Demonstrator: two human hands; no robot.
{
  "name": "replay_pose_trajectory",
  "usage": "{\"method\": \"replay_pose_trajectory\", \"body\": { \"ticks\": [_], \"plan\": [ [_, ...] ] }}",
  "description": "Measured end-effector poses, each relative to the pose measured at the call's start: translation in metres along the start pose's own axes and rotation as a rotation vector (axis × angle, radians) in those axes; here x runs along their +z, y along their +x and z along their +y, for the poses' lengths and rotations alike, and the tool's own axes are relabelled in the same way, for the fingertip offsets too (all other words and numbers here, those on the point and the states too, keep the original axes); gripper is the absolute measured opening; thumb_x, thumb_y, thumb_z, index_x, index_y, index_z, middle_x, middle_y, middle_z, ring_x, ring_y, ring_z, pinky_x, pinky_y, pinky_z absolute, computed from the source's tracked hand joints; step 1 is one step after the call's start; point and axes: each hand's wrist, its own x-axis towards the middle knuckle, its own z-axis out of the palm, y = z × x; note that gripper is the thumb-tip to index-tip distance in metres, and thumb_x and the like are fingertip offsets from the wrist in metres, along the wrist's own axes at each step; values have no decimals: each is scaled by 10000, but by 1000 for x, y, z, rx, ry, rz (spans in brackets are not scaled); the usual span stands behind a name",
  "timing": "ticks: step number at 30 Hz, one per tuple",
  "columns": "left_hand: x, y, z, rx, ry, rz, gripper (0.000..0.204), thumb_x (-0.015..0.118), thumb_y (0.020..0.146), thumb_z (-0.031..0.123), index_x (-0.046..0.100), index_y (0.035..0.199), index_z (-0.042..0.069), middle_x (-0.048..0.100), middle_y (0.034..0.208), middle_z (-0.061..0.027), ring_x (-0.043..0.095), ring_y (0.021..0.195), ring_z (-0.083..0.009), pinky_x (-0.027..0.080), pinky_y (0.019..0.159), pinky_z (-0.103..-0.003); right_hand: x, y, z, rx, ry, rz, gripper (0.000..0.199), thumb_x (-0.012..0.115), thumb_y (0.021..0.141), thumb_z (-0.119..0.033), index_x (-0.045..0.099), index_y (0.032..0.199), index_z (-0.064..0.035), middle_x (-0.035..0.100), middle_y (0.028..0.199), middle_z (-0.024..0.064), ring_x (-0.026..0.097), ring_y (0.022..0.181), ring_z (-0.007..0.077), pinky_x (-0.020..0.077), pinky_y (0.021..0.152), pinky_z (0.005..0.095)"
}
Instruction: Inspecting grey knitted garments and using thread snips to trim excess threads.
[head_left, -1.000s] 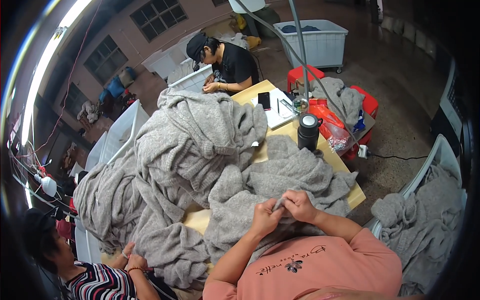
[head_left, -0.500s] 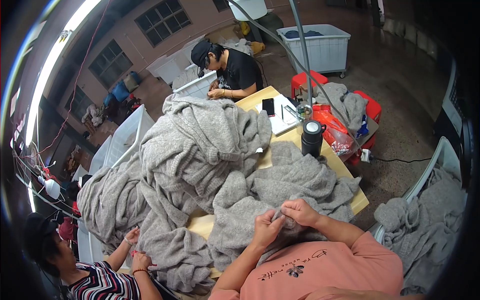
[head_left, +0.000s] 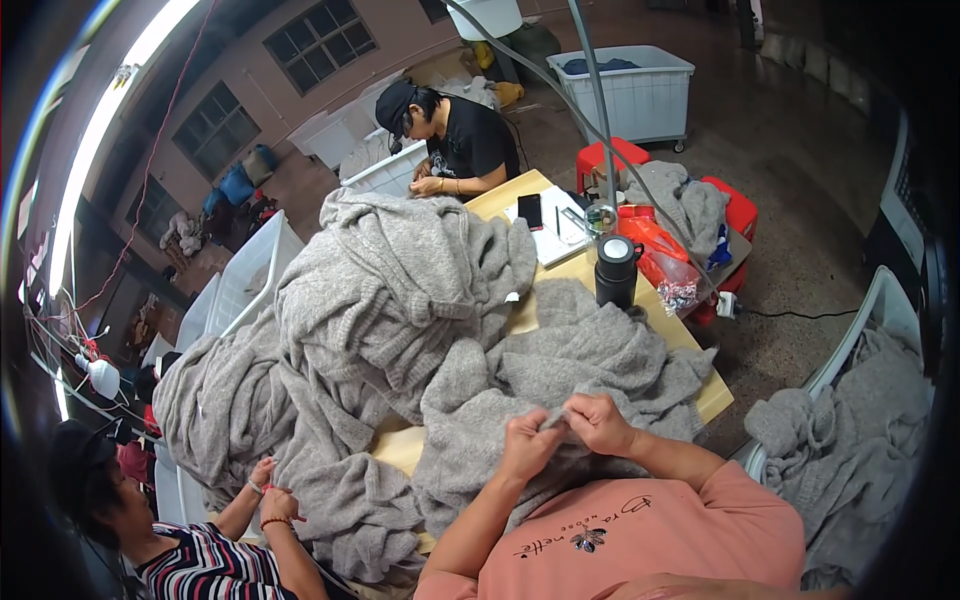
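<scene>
A grey knitted garment [head_left: 465, 430] lies spread over the near edge of the table in front of me. My left hand [head_left: 530, 445] pinches a bit of its edge between thumb and fingers. Close beside it, my right hand [head_left: 598, 424] is closed on the same stretch of knit. A small tuft of the fabric shows between the two thumbs; finer detail there is too small to make out. The rest of the garment stretches away to the right beneath a black flask [head_left: 616, 272].
A tall heap of grey knitwear [head_left: 375, 270] covers the left of the wooden table [head_left: 714, 398]. A phone [head_left: 530, 211] lies on white paper near a glass jar [head_left: 601, 219]. Co-workers sit at the far side and lower left. A bin of knitwear [head_left: 850, 430] stands at my right.
My hands have lifted slightly and tilted, with the pinched bit of knit now showing above the left thumb. The co-worker at lower left has shifted their hands a little.
</scene>
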Motion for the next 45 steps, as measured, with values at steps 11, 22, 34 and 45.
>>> {"method": "replay_pose_trajectory", "body": {
  "ticks": [11, 22, 34, 45],
  "plan": [
    [-9, 0, 14, 64, -64, 34, 36, 571, 729, 16, 596, 706, 5, 506, 565, 56, 428, 517, -25, 342, 437, -198, 10, -3, -3, 68, 71, 35, 36, 523, 770, -16, 533, 737, -4, 511, 578, 78, 484, 505, 110, 393, 471, 267],
    [-4, -7, 16, 16, -88, 12, 31, 579, 700, 15, 599, 711, -6, 548, 626, 33, 460, 561, -28, 367, 488, -179, 6, -8, 6, -9, 66, -47, 21, 521, 726, -3, 540, 732, -10, 517, 566, 78, 481, 504, 97, 388, 463, 263],
    [-8, -7, 20, -77, -286, -76, 25, 592, 734, 6, 611, 751, 6, 562, 646, 24, 467, 566, -18, 359, 482, -169, 2, -9, -6, 67, 188, -47, 51, 494, 758, -4, 540, 735, -3, 501, 558, -4, 429, 536, 23, 362, 459, 220],
    [-61, -14, 5, -83, -556, 306, 77, 545, 794, 48, 585, 844, 5, 621, 784, -68, 592, 658, -141, 485, 608, -264, -17, -15, 27, -117, -238, -59, 208, 636, 684, -88, 546, 861, -25, 525, 689, 124, 533, 620, 283, 433, 604, 348]
  ]
}}
